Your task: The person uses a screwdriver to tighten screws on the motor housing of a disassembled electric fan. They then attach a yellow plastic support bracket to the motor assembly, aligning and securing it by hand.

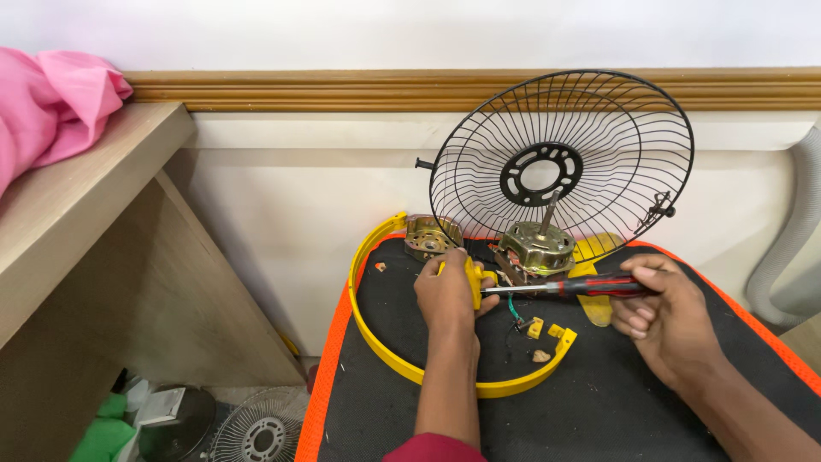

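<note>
Head view of a fan taken apart on a black padded surface (599,411) with an orange edge. The left hand (446,295) has its fingers closed around a small yellow plastic part (475,281) near the middle of the surface, just in front of the motor (537,248). The right hand (667,312) grips the red-and-black handle of a screwdriver (564,287), fingers wrapped tight; the steel shaft lies level and its tip meets the yellow part. That part looks light, rigid and smooth, likely to slip or crack under pressure, so it is best held around its body, close to the tip. The motor is bare stamped metal with a shaft standing up, probably heavy for its size. Behind it a black wire guard (560,167) leans against the wall, thin and springy. A yellow plastic ring (385,342), open at one end, curves around the work. Small loose pieces (540,327) lie inside it.
</note>
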